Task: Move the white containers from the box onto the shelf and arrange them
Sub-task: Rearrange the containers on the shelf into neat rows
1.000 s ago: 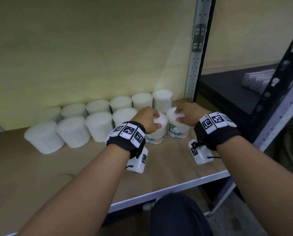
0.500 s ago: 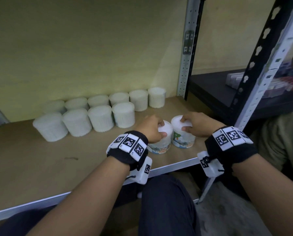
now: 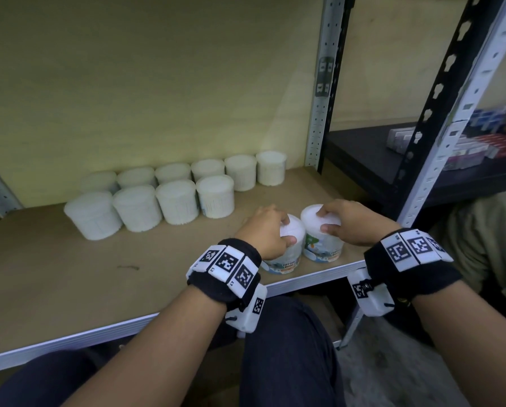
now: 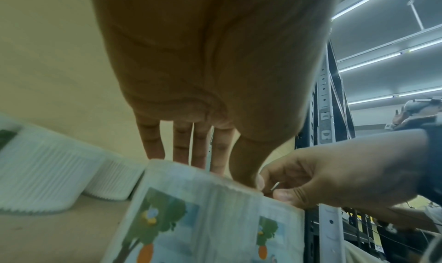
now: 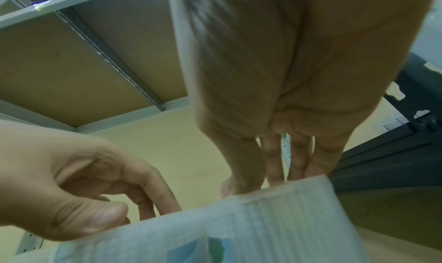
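L hand (image 3: 265, 232) & R hand (image 3: 350, 221) each grip a cotton-bud tub from above, fingers curled round lids: left tub (image 3: 284, 254), right tub (image 3: 322, 245), touching, near shelf (image 3: 69, 277) front edge. Risk: a nudge tips one off; rows (image 3: 169, 189) sit further back.

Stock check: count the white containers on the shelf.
12: six in the back row, four in the front row, and two at the shelf edge, under the left hand and right hand.

- We wear black wristbands (image 3: 225, 270) carrying white tiles printed with black square codes.
- White camera boxes (image 3: 249, 311) hang beneath our wrists.
- Dark trousers (image 3: 287, 356) cover our legs.
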